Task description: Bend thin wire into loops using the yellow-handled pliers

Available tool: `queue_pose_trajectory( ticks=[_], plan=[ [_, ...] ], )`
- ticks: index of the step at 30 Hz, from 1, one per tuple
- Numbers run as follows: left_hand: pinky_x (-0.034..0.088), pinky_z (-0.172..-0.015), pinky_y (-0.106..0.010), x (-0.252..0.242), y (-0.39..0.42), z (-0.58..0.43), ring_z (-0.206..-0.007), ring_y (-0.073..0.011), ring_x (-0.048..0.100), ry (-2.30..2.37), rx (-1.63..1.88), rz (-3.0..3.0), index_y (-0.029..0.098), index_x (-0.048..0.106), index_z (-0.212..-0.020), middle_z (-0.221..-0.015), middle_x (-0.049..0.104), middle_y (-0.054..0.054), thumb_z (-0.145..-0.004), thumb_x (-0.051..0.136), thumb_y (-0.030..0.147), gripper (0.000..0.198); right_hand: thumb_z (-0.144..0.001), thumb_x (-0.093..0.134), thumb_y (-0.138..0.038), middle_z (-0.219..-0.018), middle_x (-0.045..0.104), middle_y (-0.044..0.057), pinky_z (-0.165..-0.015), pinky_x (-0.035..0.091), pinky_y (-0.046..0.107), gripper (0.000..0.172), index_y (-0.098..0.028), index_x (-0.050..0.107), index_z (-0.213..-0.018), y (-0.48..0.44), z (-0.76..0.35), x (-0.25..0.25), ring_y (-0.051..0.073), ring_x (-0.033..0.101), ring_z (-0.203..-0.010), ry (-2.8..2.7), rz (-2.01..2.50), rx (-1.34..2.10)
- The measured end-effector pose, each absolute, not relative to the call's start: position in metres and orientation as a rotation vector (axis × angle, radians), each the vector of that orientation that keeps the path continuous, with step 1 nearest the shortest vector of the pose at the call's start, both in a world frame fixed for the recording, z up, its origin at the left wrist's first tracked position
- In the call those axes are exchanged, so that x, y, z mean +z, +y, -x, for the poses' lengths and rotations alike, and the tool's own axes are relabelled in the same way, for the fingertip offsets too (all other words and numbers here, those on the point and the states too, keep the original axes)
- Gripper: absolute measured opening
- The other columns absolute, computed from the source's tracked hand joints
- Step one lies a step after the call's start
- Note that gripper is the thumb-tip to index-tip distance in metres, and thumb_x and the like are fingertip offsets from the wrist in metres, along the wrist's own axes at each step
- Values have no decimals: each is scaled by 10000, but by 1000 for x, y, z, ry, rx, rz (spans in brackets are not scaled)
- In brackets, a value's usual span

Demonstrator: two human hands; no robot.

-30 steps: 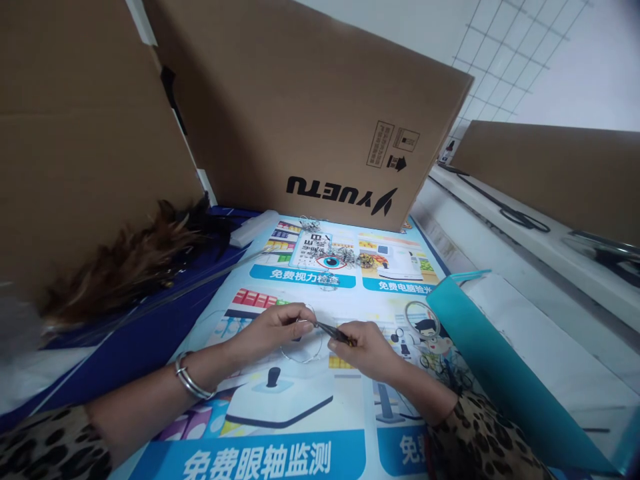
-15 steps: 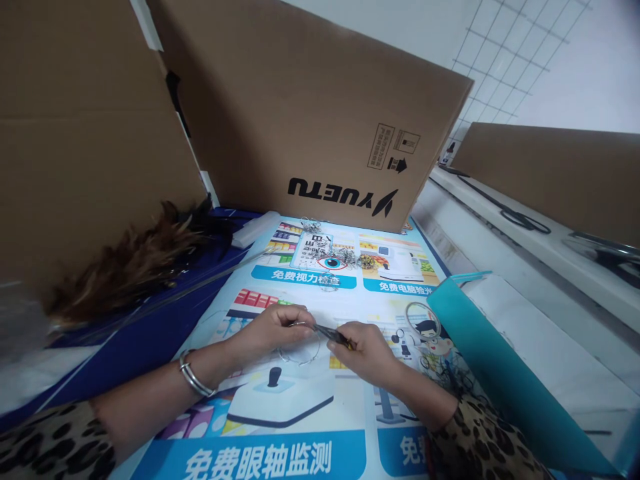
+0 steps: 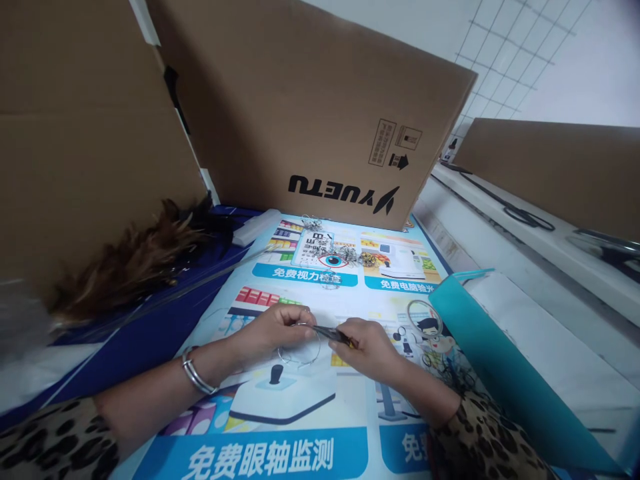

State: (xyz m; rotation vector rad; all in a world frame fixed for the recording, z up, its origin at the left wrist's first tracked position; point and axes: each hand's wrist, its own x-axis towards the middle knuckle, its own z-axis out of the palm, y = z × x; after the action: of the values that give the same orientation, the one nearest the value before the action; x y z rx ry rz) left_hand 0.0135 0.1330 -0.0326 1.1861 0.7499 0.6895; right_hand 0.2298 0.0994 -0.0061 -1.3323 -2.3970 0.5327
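In the head view my left hand (image 3: pixel 280 328) pinches a thin silvery wire ring (image 3: pixel 306 364), which hangs in a loop below the fingers. My right hand (image 3: pixel 367 347) is closed around a pair of pliers (image 3: pixel 330 333) with dark jaws. The jaws point left and their tips meet the ring at my left fingertips; whether they grip the wire is too small to tell. Beneath both hands lies a printed poster (image 3: pixel 345 407) covering the table. A silver bangle (image 3: pixel 195 373) circles my left wrist.
Small silvery wire pieces (image 3: pixel 345 253) lie farther back on the poster. At right are tangled wire pieces (image 3: pixel 457 373) and a teal box (image 3: pixel 500 360). Brown feathers (image 3: pixel 130 273) rest at left. Tall cardboard (image 3: pixel 320 107) walls the back and left.
Both hands stay nearly in place, with the ring and pliers still meeting at the left fingertips. The right hand and pliers have turned very slightly. The view has shifted a little.
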Motion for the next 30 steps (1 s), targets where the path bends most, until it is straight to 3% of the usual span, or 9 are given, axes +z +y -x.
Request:
queue_pose_trajectory(
  ticks=[11, 30],
  plan=[
    [344, -498, -189, -29, 139, -5, -546, -89, 447, 647, 465, -1366, 125, 626, -722, -625, 551, 19, -681, 694, 304, 196, -825, 503, -272, -766, 590, 33, -650, 358, 232, 166, -194, 618, -917, 103, -237, -7, 149, 527, -745, -2604, 1057, 293],
    [302, -463, -178, -25, 136, -4, -489, -65, 397, 647, 424, -1377, 122, 618, -722, -584, 510, 38, -667, 704, 322, 224, -827, 487, -255, -781, 611, 27, -638, 355, 229, 208, -201, 611, -985, 103, -238, -9, 146, 538, -741, -2653, 1017, 237]
  ],
)
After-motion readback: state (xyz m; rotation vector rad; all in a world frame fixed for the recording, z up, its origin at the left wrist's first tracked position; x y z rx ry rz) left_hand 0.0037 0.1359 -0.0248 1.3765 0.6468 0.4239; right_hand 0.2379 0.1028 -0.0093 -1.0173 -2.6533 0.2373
